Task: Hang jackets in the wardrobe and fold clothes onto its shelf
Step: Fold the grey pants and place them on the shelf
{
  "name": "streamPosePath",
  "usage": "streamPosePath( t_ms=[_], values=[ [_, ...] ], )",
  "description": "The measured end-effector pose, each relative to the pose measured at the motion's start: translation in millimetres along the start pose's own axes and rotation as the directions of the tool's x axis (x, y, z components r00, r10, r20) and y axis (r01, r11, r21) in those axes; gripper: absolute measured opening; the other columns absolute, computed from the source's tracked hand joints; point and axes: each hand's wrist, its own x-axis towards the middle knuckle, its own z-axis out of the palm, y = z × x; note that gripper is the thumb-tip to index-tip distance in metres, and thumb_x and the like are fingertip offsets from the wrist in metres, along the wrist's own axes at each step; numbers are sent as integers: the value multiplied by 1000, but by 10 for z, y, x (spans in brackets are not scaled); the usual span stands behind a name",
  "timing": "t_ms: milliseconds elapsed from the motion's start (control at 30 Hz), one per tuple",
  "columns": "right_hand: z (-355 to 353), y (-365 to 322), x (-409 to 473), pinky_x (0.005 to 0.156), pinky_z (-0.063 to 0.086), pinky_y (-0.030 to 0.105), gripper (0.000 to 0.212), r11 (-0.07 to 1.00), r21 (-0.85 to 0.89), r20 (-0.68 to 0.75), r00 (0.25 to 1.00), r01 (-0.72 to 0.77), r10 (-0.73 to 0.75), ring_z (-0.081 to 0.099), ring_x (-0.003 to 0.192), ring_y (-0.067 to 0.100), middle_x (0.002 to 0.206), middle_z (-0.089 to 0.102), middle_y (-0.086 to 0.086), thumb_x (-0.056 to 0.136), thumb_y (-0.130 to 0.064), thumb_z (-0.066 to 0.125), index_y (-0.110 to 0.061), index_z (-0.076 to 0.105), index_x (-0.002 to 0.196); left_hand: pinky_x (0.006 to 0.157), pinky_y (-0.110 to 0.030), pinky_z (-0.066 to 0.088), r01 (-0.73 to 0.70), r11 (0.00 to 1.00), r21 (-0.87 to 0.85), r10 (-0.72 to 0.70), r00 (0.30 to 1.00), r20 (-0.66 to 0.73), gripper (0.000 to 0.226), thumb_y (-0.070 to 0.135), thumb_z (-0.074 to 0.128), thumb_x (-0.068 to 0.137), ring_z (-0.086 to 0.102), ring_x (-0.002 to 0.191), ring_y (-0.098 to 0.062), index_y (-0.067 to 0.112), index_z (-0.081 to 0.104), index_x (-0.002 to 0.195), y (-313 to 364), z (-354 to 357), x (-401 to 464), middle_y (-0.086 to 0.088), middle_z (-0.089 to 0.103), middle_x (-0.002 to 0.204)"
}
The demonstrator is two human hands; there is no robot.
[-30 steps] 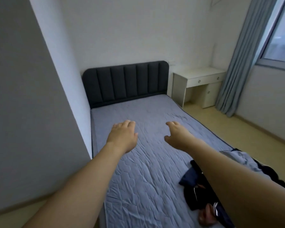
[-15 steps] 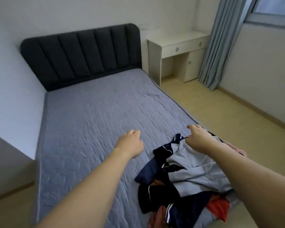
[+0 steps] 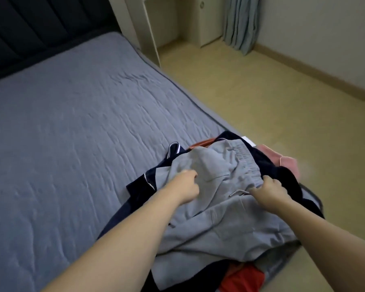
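A pile of clothes lies on the near right corner of the bed (image 3: 72, 127). On top are grey sweatpants (image 3: 221, 209) with an elastic waistband and drawstring. My left hand (image 3: 187, 186) grips the grey fabric at the pile's left side. My right hand (image 3: 270, 189) pinches the waistband at its right end. Under the sweatpants lie a dark navy garment with white trim (image 3: 142, 184), something pink (image 3: 282, 163) at the far right and something red-orange (image 3: 247, 279) at the near edge. No wardrobe is in view.
A dark padded headboard (image 3: 30, 34) stands at the back left. A white desk (image 3: 139, 24) stands beside the bed, with a grey-blue curtain (image 3: 240, 22) further right. Beige floor (image 3: 282, 98) runs along the bed's right side to the wall.
My view has tilted down and closed in on the pile. Both hands have dropped from above the mattress onto the grey sweatpants and taken hold of them.
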Motion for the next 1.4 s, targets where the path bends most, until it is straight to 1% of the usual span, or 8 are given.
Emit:
streamPosePath(
  t_ms=[267,400,533,767,867,1000,1167,1400],
  values=[
    [470,343,848,94,40,41,78,998,6,27,997,-68,68,42,121,34,133,39,13,74,-65,62,-12,42,129,116,-46,19,-353,820,451,415,909,-42,64,8,43,91,17,145,-26,29,27,149,1178,168,1537,2,21,158],
    [501,418,970,89,40,38,82,995,-7,54,994,-98,98,45,118,30,129,41,9,61,-71,70,-20,45,121,117,-54,-8,-468,419,778,429,857,284,58,21,50,92,-1,149,-26,32,32,146,1401,421,1777,3,15,160],
    [381,361,836,62,40,33,36,992,-74,-66,993,97,-102,54,82,24,99,59,1,76,-49,65,-22,42,85,118,-52,-10,-471,155,869,539,777,325,41,30,56,85,22,141,-25,30,59,126,1268,347,1728,1,40,141],
    [46,-363,-20,43,22,30,27,904,-309,-385,831,295,-402,43,54,26,62,42,-5,87,-29,51,-18,27,79,120,-40,7,-482,405,777,727,685,47,24,8,47,86,46,126,-25,16,55,107,393,-645,856,-7,55,128],
    [-80,-998,-569,42,23,28,29,833,-395,-382,756,387,-532,50,54,26,62,46,-5,84,-29,56,-18,29,83,115,-38,18,-403,655,639,611,780,-133,24,3,51,79,59,103,-34,15,42,98,-173,-1203,185,-12,63,94],
    [-97,-1946,-1424,49,33,28,21,733,-493,-211,753,468,-623,59,74,24,79,56,-2,85,-38,58,-21,48,91,70,-40,39,-131,893,431,310,873,-377,44,3,50,77,59,101,-40,14,37,118,-1210,-1863,-857,-16,62,109],
    [126,-3104,-2670,61,38,32,6,629,-582,-25,762,515,-647,51,76,24,79,49,-2,88,-25,53,-23,48,85,70,-39,43,165,942,292,52,788,-614,33,5,46,77,60,99,-36,19,47,107,-2667,-2475,-2451,-7,61,113],
    [425,-4262,-4651,71,42,35,11,435,-643,212,693,630,-689,53,80,24,90,57,1,89,-23,48,-18,53,98,68,-32,45,396,914,94,-312,830,-462,10,13,49,76,58,89,-30,19,53,83,-3757,-2914,-4662,-8,65,101]
  ],
)
